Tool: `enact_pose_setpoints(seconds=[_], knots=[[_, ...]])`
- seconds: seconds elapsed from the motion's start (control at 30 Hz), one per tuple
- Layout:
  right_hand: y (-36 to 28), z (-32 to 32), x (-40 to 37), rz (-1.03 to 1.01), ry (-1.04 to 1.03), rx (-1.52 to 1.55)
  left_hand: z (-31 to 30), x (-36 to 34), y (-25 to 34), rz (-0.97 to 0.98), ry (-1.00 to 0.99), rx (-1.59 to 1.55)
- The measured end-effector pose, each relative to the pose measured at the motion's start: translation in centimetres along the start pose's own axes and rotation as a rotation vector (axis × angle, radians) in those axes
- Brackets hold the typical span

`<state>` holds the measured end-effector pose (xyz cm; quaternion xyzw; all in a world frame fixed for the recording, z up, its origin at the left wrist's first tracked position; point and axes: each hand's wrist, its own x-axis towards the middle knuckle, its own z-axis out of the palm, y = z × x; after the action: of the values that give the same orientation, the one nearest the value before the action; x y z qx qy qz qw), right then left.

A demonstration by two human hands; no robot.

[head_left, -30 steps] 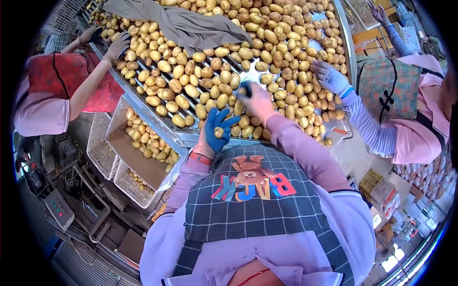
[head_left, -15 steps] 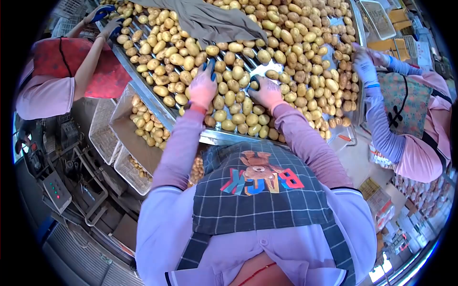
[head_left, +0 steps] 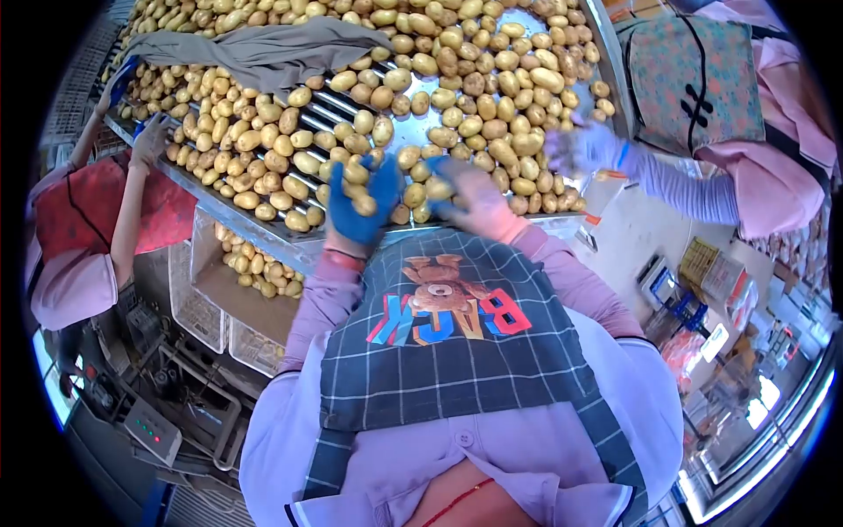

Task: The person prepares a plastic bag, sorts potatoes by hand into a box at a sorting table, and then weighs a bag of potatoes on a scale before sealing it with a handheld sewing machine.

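Note:
My left hand, in a blue-palmed glove, is turned palm up at the near edge of the sorting table, with potatoes cupped in its curled fingers. Opposite it, my gloved right hand is smeared by motion. Its blue fingertips and thumb curve around another potato. Many loose yellow potatoes surround both hands on the metal table, whose rollers and bare plate show between them.
A grey cloth lies over potatoes at the back. At left, a co-worker's gloved hand touches the table edge; at right, another co-worker's gloved hand reaches over potatoes. Below the left edge are a potato-filled bin and white crates.
The view has swung, shifting the table left and up. My left hand has turned from palm down to palm up with potatoes in it. The right co-worker's hand is now over the potatoes.

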<state>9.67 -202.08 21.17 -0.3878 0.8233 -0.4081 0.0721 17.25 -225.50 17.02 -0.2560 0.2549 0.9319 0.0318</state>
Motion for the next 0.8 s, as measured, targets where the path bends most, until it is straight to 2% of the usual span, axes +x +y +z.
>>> enact_pose_setpoints(seconds=[0.07,0.13,0.17,0.2,0.27,0.3,0.33,0.37,0.4,0.47,0.53,0.57,0.67,0.73,0.77,0.8], knots=[[1.0,1.9,-0.8,-0.050,-0.091,-0.052,1.6,-2.8,-3.4,-0.040,-0.128,0.132],[4.2,2.4,-0.3,0.288,0.005,-0.038,2.1,-4.2,-4.1,0.045,-0.239,0.511],[5.1,2.3,0.4,0.419,0.059,-0.246,2.1,-4.5,-4.0,0.027,-0.232,0.728],[6.3,1.5,1.3,0.504,-0.053,-0.282,2.0,-4.8,-3.9,0.009,-0.232,0.945],[6.5,1.2,3.3,0.499,-0.179,-0.515,0.7,-4.8,-3.5,-0.392,-0.493,-0.541],[6.6,1.2,4.1,0.512,-0.259,-0.576,0.3,-5.3,-3.9,-0.354,-0.392,-0.518],[7.0,1.2,5.1,0.527,-0.333,-0.637,0.6,-5.6,-3.5,-0.347,-0.393,-0.517],[8.2,1.3,5.9,0.493,-0.373,-0.642,1.6,-5.6,-2.7,-0.666,-0.132,-1.327],[9.2,1.2,6.4,0.483,-0.362,-0.594,2.1,-5.8,-2.4,-0.724,-0.037,-1.508],[7.8,0.1,6.1,0.231,-0.243,-0.466,3.2,-6.1,-1.6,-0.814,0.191,-1.871],[5.6,0.5,5.6,0.199,-0.534,-0.583,2.5,-6.5,-1.8,-0.802,0.129,-1.885],[5.2,1.5,4.4,0.081,-0.559,-0.561,2.0,-6.9,-2.0,-0.792,0.105,-1.893],[4.9,4.9,4.0,0.171,-0.623,-0.685,0.5,-8.5,-2.6,-0.737,0.043,-1.929],[4.4,5.0,4.9,0.161,-0.540,-0.552,-0.3,-9.4,-3.1,-0.627,0.031,-1.918],[4.0,4.6,5.7,0.216,-0.567,-0.488,-0.9,-9.7,-3.5,-0.528,0.035,-1.818],[2.9,4.3,6.8,0.268,-0.596,-0.433,-1.5,-9.7,-4.5,-0.176,-0.029,-0.886]])
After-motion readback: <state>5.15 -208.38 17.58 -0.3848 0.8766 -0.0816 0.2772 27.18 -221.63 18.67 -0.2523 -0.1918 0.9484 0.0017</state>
